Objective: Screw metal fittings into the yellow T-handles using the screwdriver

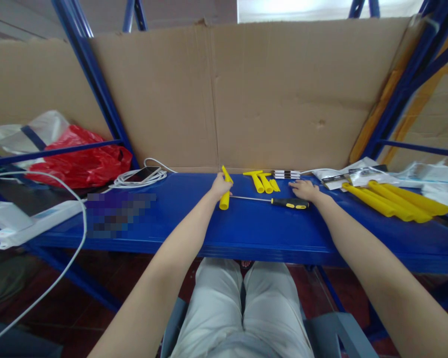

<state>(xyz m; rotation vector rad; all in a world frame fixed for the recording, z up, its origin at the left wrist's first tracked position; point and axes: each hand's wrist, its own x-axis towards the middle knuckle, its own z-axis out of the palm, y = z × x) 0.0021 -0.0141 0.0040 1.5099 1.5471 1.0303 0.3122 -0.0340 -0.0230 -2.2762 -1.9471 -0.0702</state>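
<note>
My left hand (220, 186) is closed around a yellow T-shaped plastic piece (224, 201), its round tube end pointing toward me. A screwdriver (289, 203) with a black and yellow handle lies on the blue table; its shaft tip reaches the held piece, though I cannot tell whether they touch. My right hand (304, 189) rests palm down behind the screwdriver handle, fingers stretched out, with nothing visible in it. Left of that hand lie more yellow T-shaped pieces (257, 182) and a smaller yellow piece (275, 185). Behind its fingertips are several thin white sticks (285, 174) with dark bands.
Long yellow tubes (399, 201) and clear plastic packets (358, 174) lie at the right. On the left are a coiled white cable (142, 178), a power strip (37, 223) and a red plastic bag (85, 156). A cardboard sheet (269, 99) stands behind the blue table (261, 233).
</note>
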